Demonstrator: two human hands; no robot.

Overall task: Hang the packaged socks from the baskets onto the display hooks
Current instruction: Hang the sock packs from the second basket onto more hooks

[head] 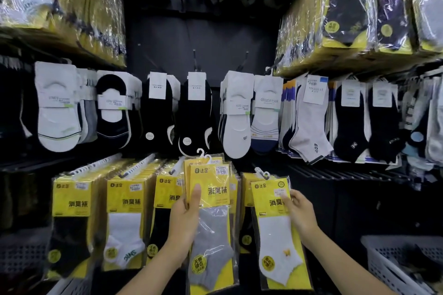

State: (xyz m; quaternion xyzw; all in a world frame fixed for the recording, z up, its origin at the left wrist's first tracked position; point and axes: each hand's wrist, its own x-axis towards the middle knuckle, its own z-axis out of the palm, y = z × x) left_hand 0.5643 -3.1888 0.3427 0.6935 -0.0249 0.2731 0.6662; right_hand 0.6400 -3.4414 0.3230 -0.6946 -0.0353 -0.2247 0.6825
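Observation:
My left hand (185, 218) grips a small stack of yellow sock packs, the front one holding grey socks (211, 227), with white plastic hangers at the top. My right hand (300, 211) pinches the right edge of a yellow pack with white socks (278, 242), held slightly tilted. Both packs are in front of the lower row of display hooks (137, 166), where matching yellow packs (124, 218) hang in rows. A grey plastic basket (395, 263) sits at the lower right, its contents dark and unclear.
Above hang rows of white and black low-cut socks (57, 108) and ankle socks (311, 122). Wrapped yellow bundles (359, 14) fill the top shelves on both sides. Another grey basket (21, 254) sits at the lower left.

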